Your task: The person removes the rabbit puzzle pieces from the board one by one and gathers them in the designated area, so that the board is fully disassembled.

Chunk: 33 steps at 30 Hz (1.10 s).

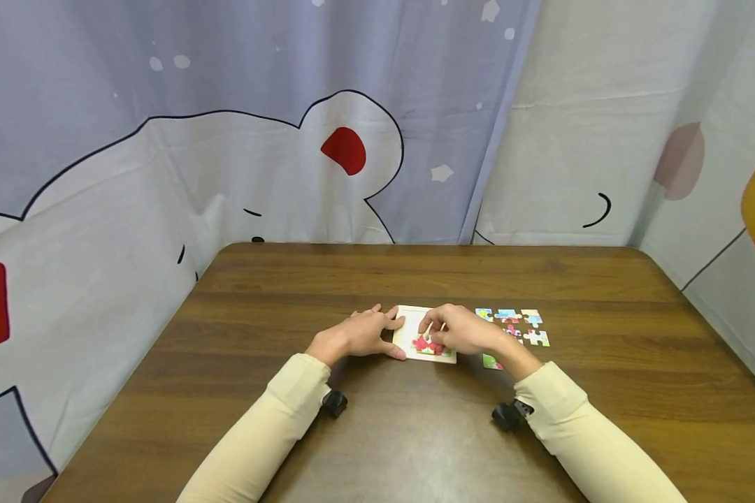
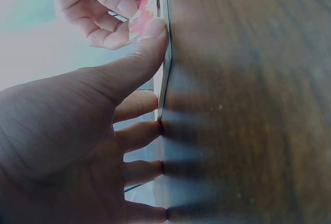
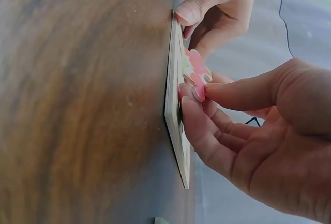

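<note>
A small pale puzzle board [image 1: 407,318] lies flat on the table, with pink and green picture pieces [image 1: 429,346] in its lower right part. My left hand [image 1: 363,332] rests at the board's left side, thumb on the near corner and fingers fairly straight, some fingertips touching the tabletop. Over the board, my right hand [image 1: 468,328] pinches a pink, white and green puzzle piece [image 3: 197,74] between thumb and fingers. In the right wrist view that piece is tilted just above the board; whether its lower edge touches is unclear.
Several loose puzzle pieces [image 1: 537,338] lie right of the board, some partly hidden by my right hand and forearm. One green piece [image 1: 491,362] is close to my right wrist. The brown wooden table [image 1: 289,279] ends at a patterned curtain [image 1: 277,175].
</note>
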Motion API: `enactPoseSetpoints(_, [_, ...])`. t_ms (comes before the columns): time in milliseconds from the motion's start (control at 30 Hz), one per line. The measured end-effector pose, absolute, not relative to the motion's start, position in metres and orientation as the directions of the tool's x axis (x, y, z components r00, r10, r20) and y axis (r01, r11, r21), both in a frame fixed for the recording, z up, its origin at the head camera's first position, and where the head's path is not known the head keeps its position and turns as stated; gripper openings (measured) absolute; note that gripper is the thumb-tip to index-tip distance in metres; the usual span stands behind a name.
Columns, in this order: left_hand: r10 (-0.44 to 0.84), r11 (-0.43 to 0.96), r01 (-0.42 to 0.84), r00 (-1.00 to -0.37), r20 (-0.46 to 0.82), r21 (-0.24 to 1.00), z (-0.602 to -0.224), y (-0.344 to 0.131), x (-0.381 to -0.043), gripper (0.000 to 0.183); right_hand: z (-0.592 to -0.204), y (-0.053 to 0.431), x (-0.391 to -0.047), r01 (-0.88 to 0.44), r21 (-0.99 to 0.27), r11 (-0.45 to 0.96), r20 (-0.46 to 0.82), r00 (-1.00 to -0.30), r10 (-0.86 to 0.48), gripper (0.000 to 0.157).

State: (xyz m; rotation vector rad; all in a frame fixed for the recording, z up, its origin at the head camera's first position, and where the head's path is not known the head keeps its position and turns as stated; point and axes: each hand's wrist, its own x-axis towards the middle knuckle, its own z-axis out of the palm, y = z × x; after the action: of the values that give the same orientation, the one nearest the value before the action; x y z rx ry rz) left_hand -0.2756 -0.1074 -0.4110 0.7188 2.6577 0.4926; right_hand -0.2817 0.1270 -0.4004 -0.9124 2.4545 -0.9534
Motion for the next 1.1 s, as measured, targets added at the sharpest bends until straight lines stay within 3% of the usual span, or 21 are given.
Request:
enactPoseSetpoints(633, [0.527, 0.817, 0.41, -0.816, -0.236, 0.406, -0.412, -0.104, -0.277, 0.082, -0.39, 0.141, -0.282, -0.426, -0.735, 0.528, -0.054, -0.739, -0.672, 0.022])
enactPoseSetpoints(1100, [0.528, 0.813, 0.403, -0.815, -0.24, 0.42, -0.414, -0.107, -0.275, 0.084, -0.374, 0.191, -0.285, -0.388, -0.741, 0.547, -0.057, -0.776, -0.628, 0.025])
